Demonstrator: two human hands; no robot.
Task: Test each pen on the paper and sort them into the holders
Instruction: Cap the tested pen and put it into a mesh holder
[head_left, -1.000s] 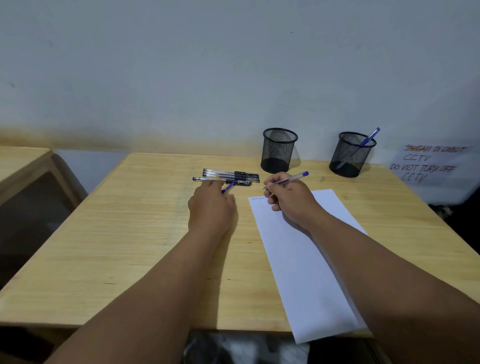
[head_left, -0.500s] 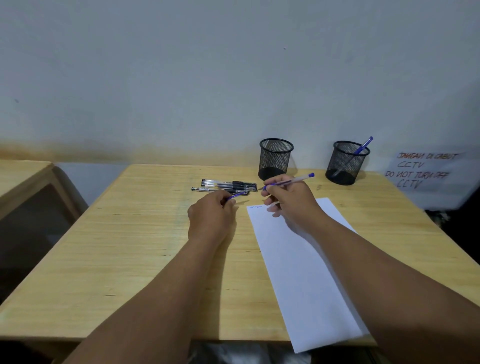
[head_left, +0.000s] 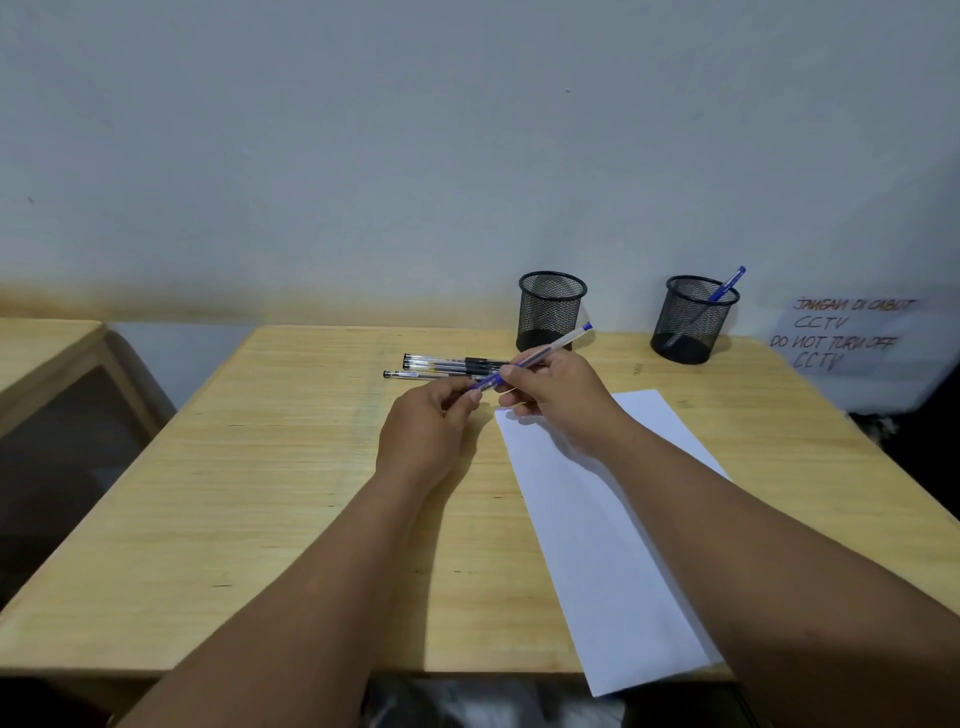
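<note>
The right hand (head_left: 558, 395) is grasping the blue pen (head_left: 540, 356) above the bench (head_left: 260, 493) while the left hand (head_left: 423, 431) is pinching its cap (head_left: 485, 384); keeping both grips firm and the two pieces in line looks best.

Office-like room: wooden desk (head_left: 291, 467), handwritten CCTV notice (head_left: 841, 335).

Light: soft, even, fairly dim indoor
Shadows: faint, beside the holders (head_left: 551, 310) on the wall (head_left: 363, 156)
Glare: none
Blur: sign (head_left: 847, 335) lettering smeared
Distortion: wide-angle, table (head_left: 234, 493) edges splay outward
Corners: dark
</note>
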